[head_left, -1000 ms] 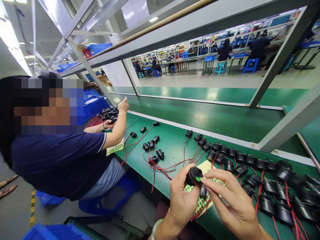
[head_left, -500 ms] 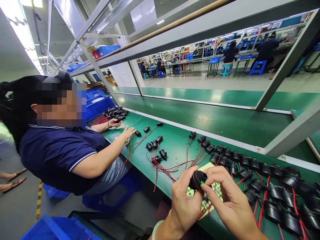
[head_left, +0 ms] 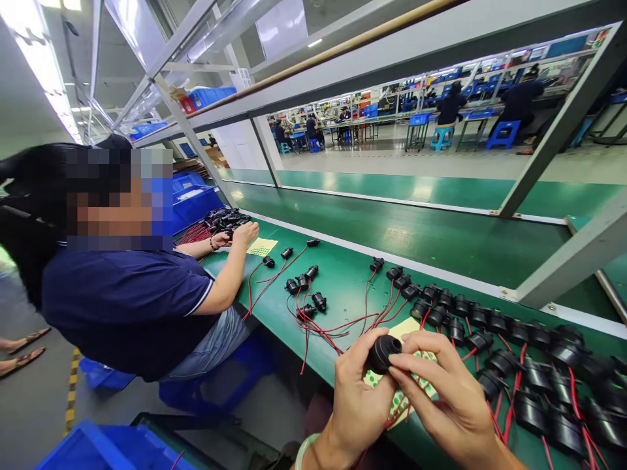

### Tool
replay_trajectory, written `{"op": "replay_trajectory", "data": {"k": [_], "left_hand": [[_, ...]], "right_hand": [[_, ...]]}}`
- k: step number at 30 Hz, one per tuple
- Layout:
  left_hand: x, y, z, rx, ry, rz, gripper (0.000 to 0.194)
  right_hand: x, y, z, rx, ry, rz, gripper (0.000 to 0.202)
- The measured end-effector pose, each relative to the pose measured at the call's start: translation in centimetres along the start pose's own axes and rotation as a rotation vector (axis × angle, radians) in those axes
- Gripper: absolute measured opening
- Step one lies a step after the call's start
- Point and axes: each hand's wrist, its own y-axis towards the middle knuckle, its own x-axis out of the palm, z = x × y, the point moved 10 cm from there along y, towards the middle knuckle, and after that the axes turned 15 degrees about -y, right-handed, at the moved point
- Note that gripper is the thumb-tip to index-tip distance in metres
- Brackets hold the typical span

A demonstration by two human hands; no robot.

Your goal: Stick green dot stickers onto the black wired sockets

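Observation:
A round black part (head_left: 381, 354) is held up over the near edge of the green bench, with my left hand (head_left: 360, 391) wrapped round it. The fingertips of my right hand (head_left: 445, 385) press together against its right end; whether they pinch anything small cannot be made out. Beneath my hands lies a yellow sheet with green dots (head_left: 404, 329), partly covered by them. Many black parts with red wires (head_left: 539, 372) stand in rows to the right. Further left on the bench, several more black parts (head_left: 304, 282) lie with their wires trailing toward me.
At the left a person in a dark blue shirt (head_left: 132, 307) sits handling parts beside another dotted sheet (head_left: 262, 246) and a pile of wired parts (head_left: 220, 222). A metal frame post (head_left: 573, 254) rises at the right. A blue bin (head_left: 112, 450) stands at bottom left.
The green dot at my right fingertips no longer shows, and those fingers have shifted slightly on the part. The person's nearer hand has moved back toward the other hand, uncovering the far dotted sheet.

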Motion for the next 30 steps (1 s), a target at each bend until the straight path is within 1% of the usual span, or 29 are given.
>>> {"op": "replay_trajectory", "data": {"k": [2, 5, 7, 10, 13, 15, 18, 20, 22, 26, 30], "left_hand": [[-0.2, 0.0, -0.1, -0.001, -0.01, 0.011, 0.032], [-0.4, -0.1, -0.6, -0.027, -0.033, 0.036, 0.034], [-0.3, -0.2, -0.7, -0.035, -0.037, 0.032, 0.033], [0.1, -0.3, -0.2, -0.007, -0.025, 0.005, 0.032], [0.5, -0.5, 0.0, 0.01, -0.021, -0.026, 0.036], [0.1, -0.6, -0.4, 0.01, -0.017, -0.005, 0.036], [-0.7, -0.7, -1.8, -0.003, -0.015, 0.042, 0.033], [-0.5, -0.7, -2.6, -0.015, -0.001, 0.022, 0.034], [0.0, -0.8, -2.9, -0.002, 0.028, -0.017, 0.035], [0.9, -0.9, -1.7, 0.104, 0.124, -0.048, 0.04], [1.4, -1.0, -0.5, 0.194, 0.199, -0.064, 0.043]], "right_hand": [[-0.4, -0.3, 0.1, -0.022, -0.029, 0.031, 0.031], [-0.9, -0.5, 0.8, 0.014, -0.034, 0.055, 0.027], [-1.3, -0.6, 1.0, 0.03, -0.039, 0.061, 0.023], [-1.7, -0.5, 0.2, -0.009, -0.058, 0.072, 0.024], [-1.7, -0.3, -0.5, -0.033, -0.074, 0.077, 0.024], [-1.6, -0.2, -0.2, -0.005, -0.077, 0.079, 0.02], [-1.9, -0.2, 0.8, 0.051, -0.085, 0.09, 0.016], [-2.3, -0.5, 1.0, 0.058, -0.096, 0.1, 0.016], [-2.6, -0.7, 0.9, 0.046, -0.114, 0.096, 0.018], [-2.4, -1.0, 0.8, 0.038, -0.128, 0.06, 0.02], [-1.9, -1.3, 1.0, 0.034, -0.125, 0.056, 0.02]]}}
